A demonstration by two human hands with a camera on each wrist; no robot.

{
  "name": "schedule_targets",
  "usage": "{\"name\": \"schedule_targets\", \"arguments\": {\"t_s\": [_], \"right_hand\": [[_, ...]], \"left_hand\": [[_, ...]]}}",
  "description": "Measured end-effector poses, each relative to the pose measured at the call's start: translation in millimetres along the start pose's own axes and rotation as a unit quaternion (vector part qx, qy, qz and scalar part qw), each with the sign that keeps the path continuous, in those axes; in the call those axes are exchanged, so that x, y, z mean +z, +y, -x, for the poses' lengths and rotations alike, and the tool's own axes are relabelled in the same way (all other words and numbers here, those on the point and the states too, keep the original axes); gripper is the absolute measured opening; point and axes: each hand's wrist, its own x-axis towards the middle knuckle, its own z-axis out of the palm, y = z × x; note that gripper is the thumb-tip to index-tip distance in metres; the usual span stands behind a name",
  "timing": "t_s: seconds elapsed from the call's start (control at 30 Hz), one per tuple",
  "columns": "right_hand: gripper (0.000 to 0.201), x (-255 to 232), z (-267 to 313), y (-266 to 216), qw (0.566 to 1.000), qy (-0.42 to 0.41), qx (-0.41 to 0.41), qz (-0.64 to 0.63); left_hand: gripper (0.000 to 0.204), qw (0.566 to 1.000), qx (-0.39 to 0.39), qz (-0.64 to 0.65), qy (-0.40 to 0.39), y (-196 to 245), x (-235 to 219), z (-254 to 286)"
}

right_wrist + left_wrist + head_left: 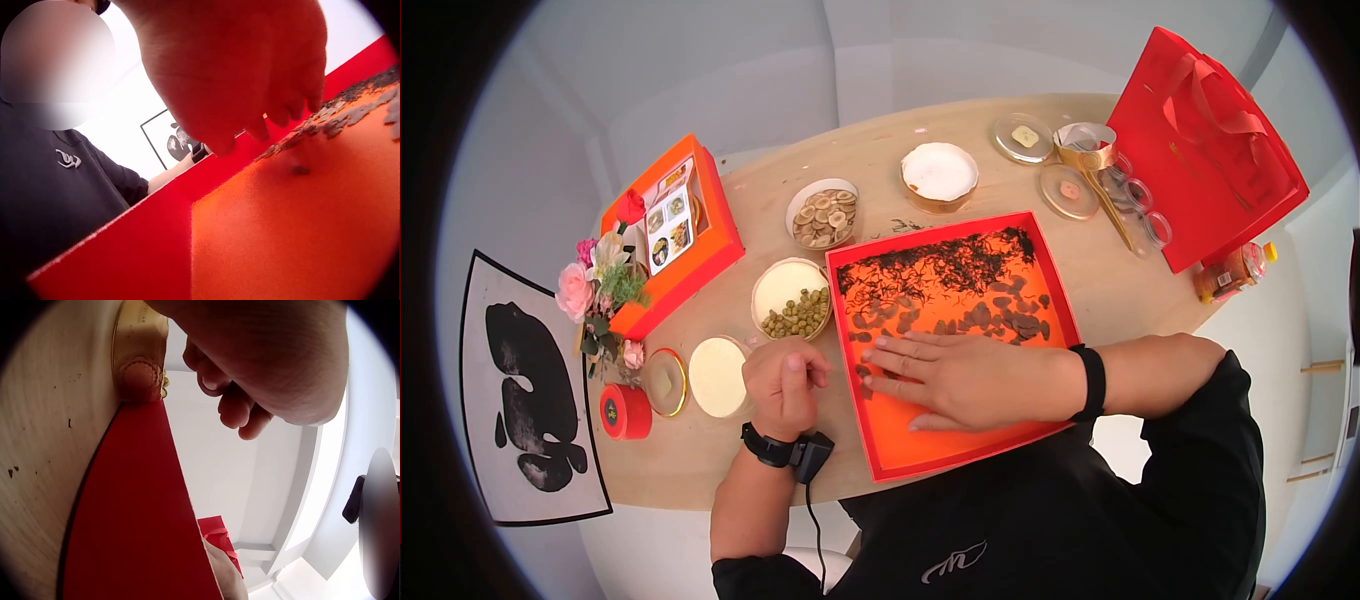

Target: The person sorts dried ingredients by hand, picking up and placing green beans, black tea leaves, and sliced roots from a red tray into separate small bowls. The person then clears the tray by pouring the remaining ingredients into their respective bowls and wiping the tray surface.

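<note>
A red box with an orange inside (1000, 440) lies on the table; dark thin shreds (940, 264) line its far part, with flat brown pieces (1000, 318) below them. My right hand (960, 380) is spread palm down over the box, fingers straight, tips at the left edge of the brown pieces. In the right wrist view, its fingers (256, 128) hang just above the orange floor (281, 231). Left of the box, my left hand (785, 385) hovers with loosely curled fingers and nothing visible in them. The left wrist view shows those curled fingers (234, 412) above the red box wall (131, 506).
Green pieces (798, 315) fill part of a container left of the box, with a tub of pale slices (825, 217) and a white-topped tub (940, 172) beyond. An orange box (700, 240), flowers (590, 285), red bag (1220, 150), ladle (1110, 210) and bottle (1232, 272) stand around.
</note>
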Motion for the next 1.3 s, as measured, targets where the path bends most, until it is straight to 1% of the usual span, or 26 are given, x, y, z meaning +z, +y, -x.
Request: {"name": "schedule_targets", "arguments": {"t_s": [0.07,0.17,0.3,0.37,0.4,0.47,0.5,0.57,0.6,0.63,0.7,0.77,0.83,0.87,0.97,1.03,1.13,1.17,1.23,1.27,1.3], "right_hand": [[0.077,3,-2,-1,1.0,-0.004,-0.012,-0.018],[0.077,6,-1,0,1.0,0.005,0.007,0.012],[0.078,3,1,0,1.0,0.006,0.01,0.002],[0.078,1,10,5,0.999,-0.018,0.032,-0.027],[0.078,-9,14,7,0.999,-0.024,0.035,-0.026],[0.079,-36,26,10,0.997,0.004,0.071,-0.018],[0.079,-43,37,8,0.997,-0.009,0.073,-0.016],[0.076,-63,59,10,0.988,-0.016,0.155,0.007],[0.077,-63,69,10,0.983,-0.04,0.177,0.008],[0.077,-63,72,7,0.984,-0.053,0.171,0.017],[0.08,-60,78,1,0.976,-0.082,0.202,-0.027],[0.08,-54,74,-1,0.976,-0.075,0.204,-0.016],[0.079,-46,68,3,0.987,-0.048,0.153,0.019],[0.079,-47,63,1,0.987,-0.047,0.151,0.019],[0.078,-45,54,-1,0.983,-0.035,0.18,-0.019],[0.078,-34,54,9,0.991,-0.02,0.134,-0.006],[0.078,-46,52,8,0.991,-0.033,0.126,-0.029],[0.078,-44,56,9,0.991,-0.033,0.125,-0.028],[0.078,-37,71,12,0.988,-0.041,0.147,-0.021],[0.078,-42,76,11,0.988,-0.041,0.149,-0.02],[0.078,-50,80,8,0.984,-0.038,0.176,-0.012]], "left_hand": [[0.053,1.0,-0.016,0.009,-0.001,-1,-1,1],[0.054,1.0,-0.02,0.012,0.001,-3,-1,2],[0.054,1.0,-0.027,0.015,0.007,1,-2,1],[0.053,1.0,-0.016,0.005,-0.002,1,-2,0],[0.053,1.0,-0.018,0.011,-0.001,1,-2,0],[0.052,1.0,-0.023,0.009,0.0,1,-4,2],[0.052,0.999,-0.028,0.019,0.007,1,-5,3],[0.05,1.0,-0.023,0.0,-0.001,0,-4,3],[0.047,1.0,-0.016,0.005,-0.001,1,-3,1],[0.047,1.0,-0.018,0.01,0.015,2,-3,-1],[0.044,1.0,-0.016,0.015,-0.012,2,-3,-1],[0.043,1.0,-0.014,0.017,-0.01,1,-2,-1],[0.043,1.0,-0.007,0.017,-0.014,1,-2,-2],[0.043,1.0,-0.007,0.013,-0.016,1,-2,-2],[0.043,1.0,-0.009,0.01,-0.013,0,-2,-1],[0.044,1.0,-0.009,0.012,-0.011,0,0,-1],[0.044,1.0,-0.011,0.01,0.003,1,0,0],[0.044,1.0,-0.013,0.009,0.005,3,0,0],[0.043,1.0,-0.013,0.01,0.004,4,-1,-1],[0.043,1.0,-0.007,0.002,0.0,3,-1,-1],[0.042,1.0,-0.002,-0.005,-0.003,3,-1,-1]]}}
